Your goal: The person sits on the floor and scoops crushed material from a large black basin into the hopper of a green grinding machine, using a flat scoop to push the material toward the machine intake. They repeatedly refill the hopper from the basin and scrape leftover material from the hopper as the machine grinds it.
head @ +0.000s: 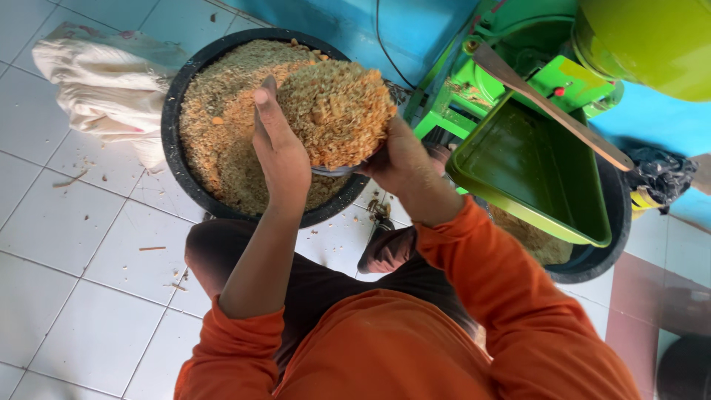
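I've got one small bowl (348,169) in front of me, heaped high with tan, crumbly shredded material (337,111), lifted above the big black tub (172,126). Both hands are on that bowl: my left hand (281,152) is clamped along its near-left side, thumb up against the heap, and my right hand (404,159) grips the rim on the right from underneath. The bowl itself is mostly hidden by the load, only a sliver of grey rim shows.

Below it, one black tub, round, nearly full of the same tan stuff, sitting on the white tiled floor (81,244). Just left of the tub, one pale cloth sack (104,89), crumpled.

To the right, one green machine (518,67) with one green chute tray (533,163) tilting down into a second black tub (615,222), which has some tan material in it too. One wooden stick (552,107) lies across the tray. Two tubs in all, then.
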A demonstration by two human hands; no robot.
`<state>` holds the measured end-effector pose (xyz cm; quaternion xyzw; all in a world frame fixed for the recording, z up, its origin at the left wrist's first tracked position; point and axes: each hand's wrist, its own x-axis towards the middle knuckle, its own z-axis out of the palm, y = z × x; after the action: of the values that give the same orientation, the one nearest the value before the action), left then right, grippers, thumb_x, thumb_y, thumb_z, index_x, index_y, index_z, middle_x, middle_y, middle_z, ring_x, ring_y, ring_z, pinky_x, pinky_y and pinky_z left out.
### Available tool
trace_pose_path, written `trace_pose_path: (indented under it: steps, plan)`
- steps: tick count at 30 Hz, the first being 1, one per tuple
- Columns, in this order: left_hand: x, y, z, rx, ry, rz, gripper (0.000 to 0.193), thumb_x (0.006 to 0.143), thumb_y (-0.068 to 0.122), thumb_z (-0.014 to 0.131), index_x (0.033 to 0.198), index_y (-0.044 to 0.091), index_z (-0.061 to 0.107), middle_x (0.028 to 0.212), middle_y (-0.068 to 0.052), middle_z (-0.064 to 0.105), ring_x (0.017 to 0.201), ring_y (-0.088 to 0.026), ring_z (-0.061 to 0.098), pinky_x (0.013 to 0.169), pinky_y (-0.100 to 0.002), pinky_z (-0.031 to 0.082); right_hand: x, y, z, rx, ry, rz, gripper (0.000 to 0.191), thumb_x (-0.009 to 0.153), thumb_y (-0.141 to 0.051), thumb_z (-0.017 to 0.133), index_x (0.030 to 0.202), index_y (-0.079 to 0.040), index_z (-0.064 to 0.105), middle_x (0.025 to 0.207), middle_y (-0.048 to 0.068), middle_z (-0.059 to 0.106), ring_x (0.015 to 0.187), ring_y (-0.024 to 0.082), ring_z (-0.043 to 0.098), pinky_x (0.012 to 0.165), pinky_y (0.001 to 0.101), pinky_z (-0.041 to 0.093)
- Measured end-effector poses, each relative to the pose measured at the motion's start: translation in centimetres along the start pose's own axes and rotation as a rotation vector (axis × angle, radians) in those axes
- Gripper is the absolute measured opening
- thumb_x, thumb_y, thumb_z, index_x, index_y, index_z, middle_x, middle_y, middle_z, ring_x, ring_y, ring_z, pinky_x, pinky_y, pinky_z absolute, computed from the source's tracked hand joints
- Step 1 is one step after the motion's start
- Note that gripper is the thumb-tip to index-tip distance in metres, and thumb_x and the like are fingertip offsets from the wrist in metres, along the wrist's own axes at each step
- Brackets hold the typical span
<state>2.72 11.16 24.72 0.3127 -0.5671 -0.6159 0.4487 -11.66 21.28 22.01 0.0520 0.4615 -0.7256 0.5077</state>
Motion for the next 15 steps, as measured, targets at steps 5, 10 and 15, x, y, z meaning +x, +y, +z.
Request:
trace_pose_path:
  steps: [5,10,15]
  plan:
    - [-1.9,3.3,3.3,0.164,-0.040,0.107,0.104,0.103,0.076,0.015,0.159,-0.010,0.033,0.163,-0.034,0.037,0.153,-0.046,0.040,0.126,-0.048,0.036,-5.5,-4.6,-0.3,0.072,-0.230,-0.031,0.052,0.102,-0.046,0.053,0.136,-0.008,0.062,0.136,0.011,0.068,0.124,0.029,0.067,0.108,0.0527,0.054]
    - [-4.6,5.9,9.0,0.176,-0.131,0.212,0.103,0.105,0.076,0.016,0.162,-0.009,0.028,0.167,-0.036,0.030,0.158,-0.049,0.033,0.131,-0.052,0.030,-11.8,-10.2,-2.2,0.002,-0.287,-0.166,0.048,0.104,-0.039,0.056,0.140,-0.008,0.060,0.143,0.011,0.065,0.132,0.028,0.063,0.116,0.0495,0.052]
    - [-7.9,6.3,15.8,0.124,-0.296,0.197,0.105,0.104,0.077,0.015,0.163,-0.010,0.020,0.169,-0.039,0.023,0.159,-0.048,0.026,0.132,-0.051,0.024,-16.8,-14.6,-6.5,-0.066,-0.253,-0.276,0.048,0.106,-0.036,0.056,0.146,-0.011,0.056,0.146,0.010,0.063,0.135,0.028,0.061,0.114,0.0501,0.051]
